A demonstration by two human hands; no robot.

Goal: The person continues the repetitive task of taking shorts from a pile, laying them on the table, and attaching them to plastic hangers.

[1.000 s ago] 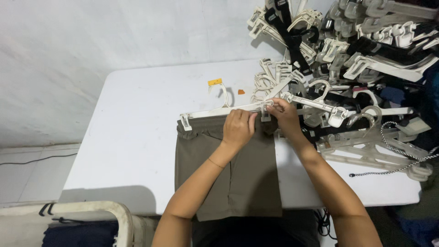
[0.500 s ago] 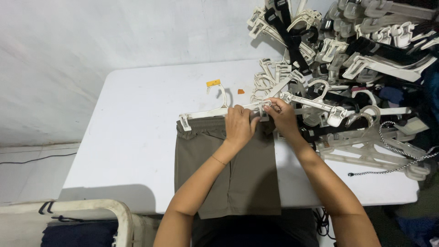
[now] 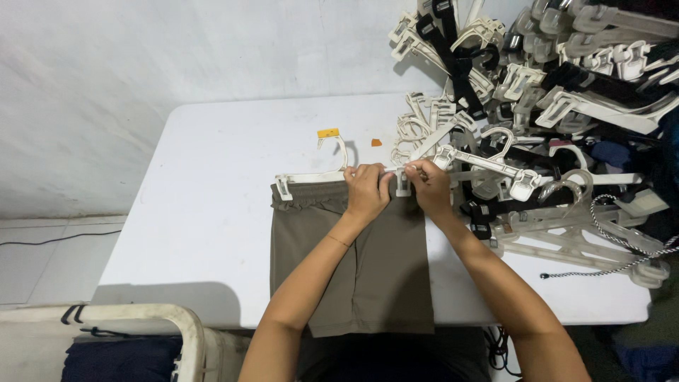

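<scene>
A pair of olive-brown shorts (image 3: 353,269) lies flat on the white table (image 3: 212,212), its hem hanging over the near edge and its gathered waistband toward the middle. A white clip hanger (image 3: 311,177) rests along that waistband, hook pointing toward the far edge, a small orange tag at its tip. The left hand (image 3: 366,189) presses down on the waistband and the hanger bar, fingers curled close together over them. The right hand (image 3: 426,184) sits just beside it — thumb and fingers pinched narrow on the hanger's right-end clip at the waistband corner. A tangled heap of white and black hangers (image 3: 552,92) fills the table's far right corner, reaching almost to the right hand. A black-and-white cord (image 3: 608,240) trails near the right edge.
</scene>
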